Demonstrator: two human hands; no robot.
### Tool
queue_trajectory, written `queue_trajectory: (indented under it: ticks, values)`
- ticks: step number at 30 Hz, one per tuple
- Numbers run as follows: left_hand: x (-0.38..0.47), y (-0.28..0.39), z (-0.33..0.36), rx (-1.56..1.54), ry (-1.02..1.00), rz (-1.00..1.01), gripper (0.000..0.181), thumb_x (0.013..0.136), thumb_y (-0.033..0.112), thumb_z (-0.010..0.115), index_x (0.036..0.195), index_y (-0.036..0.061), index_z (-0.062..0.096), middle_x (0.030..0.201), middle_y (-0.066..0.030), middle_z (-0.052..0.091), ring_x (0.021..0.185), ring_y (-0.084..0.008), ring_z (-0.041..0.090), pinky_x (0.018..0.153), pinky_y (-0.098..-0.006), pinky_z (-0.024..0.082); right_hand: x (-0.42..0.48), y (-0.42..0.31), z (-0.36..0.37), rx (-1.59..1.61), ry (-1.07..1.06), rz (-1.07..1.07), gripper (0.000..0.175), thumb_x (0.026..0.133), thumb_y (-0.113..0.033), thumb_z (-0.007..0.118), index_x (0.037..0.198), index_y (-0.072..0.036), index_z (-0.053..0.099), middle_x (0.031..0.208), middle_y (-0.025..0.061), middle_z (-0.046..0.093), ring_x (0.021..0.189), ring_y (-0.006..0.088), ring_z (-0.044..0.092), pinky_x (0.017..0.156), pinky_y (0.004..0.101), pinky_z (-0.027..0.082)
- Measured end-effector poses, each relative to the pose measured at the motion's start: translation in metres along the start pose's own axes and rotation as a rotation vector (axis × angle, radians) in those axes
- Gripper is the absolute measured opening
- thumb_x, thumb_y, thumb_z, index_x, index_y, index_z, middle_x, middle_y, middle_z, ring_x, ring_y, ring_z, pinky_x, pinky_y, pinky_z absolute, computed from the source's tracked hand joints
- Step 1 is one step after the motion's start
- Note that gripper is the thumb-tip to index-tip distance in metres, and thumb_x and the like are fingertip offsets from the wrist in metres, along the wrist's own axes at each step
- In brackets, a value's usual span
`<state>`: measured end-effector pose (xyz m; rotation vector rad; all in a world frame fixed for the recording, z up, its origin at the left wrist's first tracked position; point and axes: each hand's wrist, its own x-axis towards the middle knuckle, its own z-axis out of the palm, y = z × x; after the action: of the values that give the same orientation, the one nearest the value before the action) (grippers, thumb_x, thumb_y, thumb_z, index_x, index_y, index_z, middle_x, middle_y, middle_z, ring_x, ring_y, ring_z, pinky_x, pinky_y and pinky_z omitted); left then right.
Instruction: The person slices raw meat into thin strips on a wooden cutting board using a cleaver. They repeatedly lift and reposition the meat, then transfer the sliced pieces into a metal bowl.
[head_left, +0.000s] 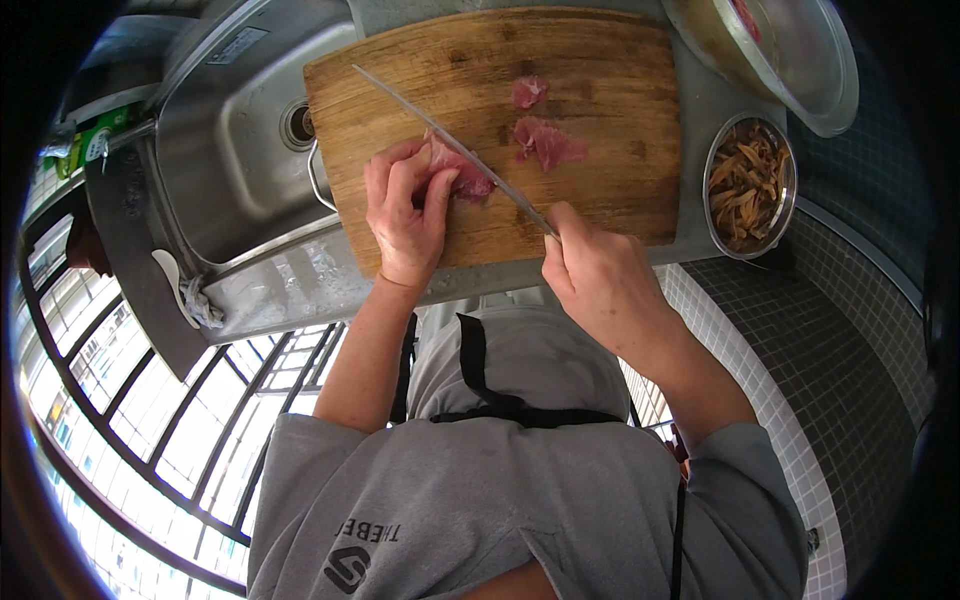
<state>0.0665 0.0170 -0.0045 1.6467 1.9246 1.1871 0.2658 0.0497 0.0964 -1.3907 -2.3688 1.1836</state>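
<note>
On the wooden cutting board (600, 202), my left hand (405, 199) grips a piece of raw meat (469, 180) with curled fingers. My right hand (607, 277) is closed around the handle of a kitchen knife (517, 196). Its long blade runs diagonally across the board and lies against the meat, close to my left fingertips. The handle is mostly hidden by my right hand. Right of the blade lie two cut portions, a small meat piece (529, 91) and a flatter meat slice (551, 142).
A steel sink (247, 165) adjoins the board's left side. At the right stand a metal bowl of dried brown strips (750, 187) and a translucent plastic container (817, 67). A white spoon-like utensil (174, 285) and a crumpled cloth (201, 304) lie at the sink's near-left corner.
</note>
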Motion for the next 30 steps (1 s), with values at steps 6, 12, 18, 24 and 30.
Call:
queue_trajectory:
  ticks: [6,12,18,24,30]
  values:
    - [0.002,0.001,-0.002,-0.006,-0.002,0.024,0.027,0.075,0.004,0.078,0.099,0.0043,0.067,0.104,-0.0125,0.064,0.092,-0.0299,0.059,0.079,-0.0365,0.049,0.024,-0.002,0.006,0.029,0.050,-0.037,0.012,0.089,-0.007,0.058,0.097,0.000,0.052,0.059,0.0196,0.056,0.058,0.0400,0.061,0.053,0.0494,0.046]
    - [0.003,0.000,0.001,0.016,0.000,0.063,0.028,0.075,0.004,0.077,0.101,0.0045,0.067,0.104,-0.0121,0.064,0.091,-0.0299,0.058,0.079,-0.0370,0.049,0.017,-0.004,0.001,0.062,-0.009,0.061,0.014,0.087,-0.009,0.059,0.094,0.000,0.050,0.063,0.0212,0.061,0.060,0.0404,0.064,0.055,0.0503,0.051]
    - [0.002,0.001,0.000,-0.006,0.006,0.017,0.029,0.075,0.005,0.078,0.101,0.0043,0.067,0.105,-0.0122,0.063,0.091,-0.0299,0.058,0.079,-0.0369,0.049,0.026,-0.003,0.006,0.021,-0.009,0.019,0.016,0.087,-0.009,0.059,0.097,0.000,0.051,0.062,0.0212,0.060,0.060,0.0414,0.063,0.056,0.0502,0.050]
    - [0.001,0.000,0.002,-0.035,-0.004,-0.011,0.028,0.075,0.004,0.077,0.101,0.0042,0.067,0.104,-0.0125,0.063,0.091,-0.0298,0.058,0.078,-0.0369,0.049,0.014,-0.004,0.004,0.008,-0.057,0.112,0.014,0.088,-0.009,0.058,0.098,0.000,0.051,0.062,0.0219,0.059,0.060,0.0420,0.062,0.056,0.0502,0.049]
    - [0.004,0.002,0.000,0.012,0.016,0.057,0.029,0.075,0.004,0.078,0.101,0.0034,0.066,0.104,-0.0131,0.063,0.092,-0.0303,0.059,0.079,-0.0368,0.050,0.026,0.000,0.013,-0.026,-0.007,0.038,0.015,0.087,-0.009,0.059,0.096,0.000,0.051,0.060,0.0211,0.059,0.060,0.0416,0.063,0.055,0.0513,0.050]
